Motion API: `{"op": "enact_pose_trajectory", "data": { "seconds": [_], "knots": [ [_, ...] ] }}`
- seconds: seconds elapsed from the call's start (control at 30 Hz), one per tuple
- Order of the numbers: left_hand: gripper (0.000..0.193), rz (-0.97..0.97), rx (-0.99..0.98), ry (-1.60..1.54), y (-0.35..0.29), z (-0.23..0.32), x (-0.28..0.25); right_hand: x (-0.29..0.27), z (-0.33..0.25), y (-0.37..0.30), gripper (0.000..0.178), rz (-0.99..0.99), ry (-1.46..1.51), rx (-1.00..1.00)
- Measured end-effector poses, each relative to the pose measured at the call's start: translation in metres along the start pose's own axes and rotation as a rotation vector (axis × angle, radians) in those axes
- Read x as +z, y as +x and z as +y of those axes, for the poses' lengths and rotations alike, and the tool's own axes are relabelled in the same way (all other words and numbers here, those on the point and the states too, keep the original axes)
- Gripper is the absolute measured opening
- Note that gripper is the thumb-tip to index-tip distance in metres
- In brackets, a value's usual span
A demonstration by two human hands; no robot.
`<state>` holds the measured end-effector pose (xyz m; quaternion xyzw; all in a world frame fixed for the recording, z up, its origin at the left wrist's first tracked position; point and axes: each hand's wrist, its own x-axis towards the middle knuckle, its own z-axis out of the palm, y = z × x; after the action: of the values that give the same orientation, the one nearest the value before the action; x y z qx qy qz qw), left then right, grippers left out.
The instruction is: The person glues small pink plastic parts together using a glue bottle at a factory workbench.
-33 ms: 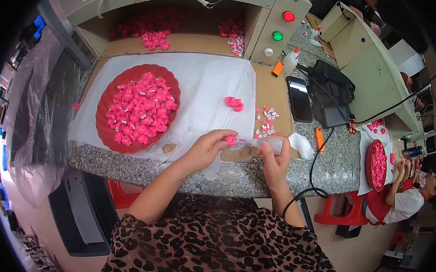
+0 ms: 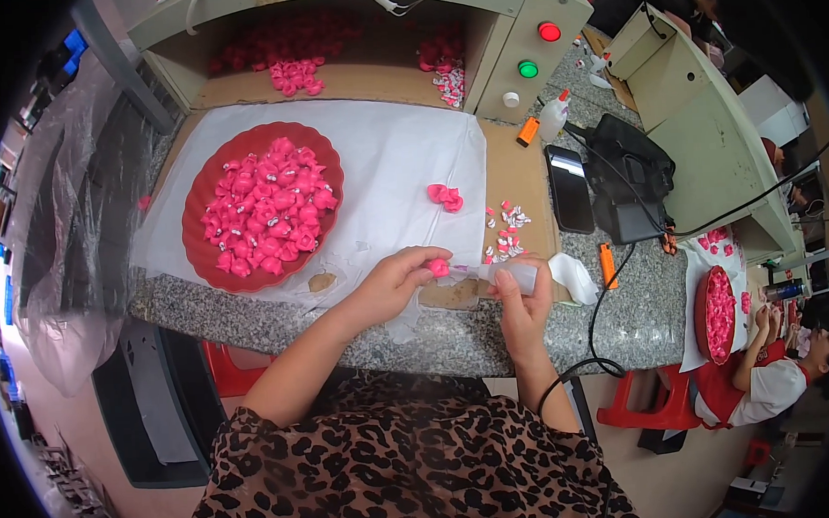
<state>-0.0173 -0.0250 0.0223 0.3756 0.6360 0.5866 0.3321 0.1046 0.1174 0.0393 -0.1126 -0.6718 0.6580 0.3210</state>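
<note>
Between the fingertips of my left hand is a small pink moulded piece. My right hand is closed around a translucent squeeze bottle, tilted sideways with its nozzle pointing left at the pink piece. Whether the tip touches the piece is too small to tell. Just beyond my hands lie several small white-and-pink bits on brown card, and a few loose pink pieces on white paper. A scalloped red bowl, heaped with pink pieces that carry tiny white-and-dark spots, stands to the left.
An open-fronted beige box with red and green buttons holds more pink pieces. On the right are a phone, a black bag, another bottle, orange tools and a cable across my right forearm. A co-worker sits far right.
</note>
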Motion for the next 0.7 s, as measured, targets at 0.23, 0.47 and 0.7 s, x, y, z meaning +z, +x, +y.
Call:
{"op": "enact_pose_trajectory", "data": {
  "seconds": [0.23, 0.47, 0.7],
  "knots": [
    [0.027, 0.029, 0.027, 0.017, -0.0002, -0.0039, 0.0008, -0.0015, -0.0042, -0.0011, 0.016, -0.043, -0.018, 0.040],
    [0.027, 0.071, 0.049, 0.034, -0.0007, -0.0037, 0.0025, -0.0012, -0.0046, -0.0028, 0.016, -0.042, -0.029, 0.032],
    [0.026, 0.061, -0.030, -0.061, -0.0014, -0.0043, 0.0042, -0.0021, 0.0012, -0.0058, 0.015, -0.023, -0.105, -0.031]
  ]
}}
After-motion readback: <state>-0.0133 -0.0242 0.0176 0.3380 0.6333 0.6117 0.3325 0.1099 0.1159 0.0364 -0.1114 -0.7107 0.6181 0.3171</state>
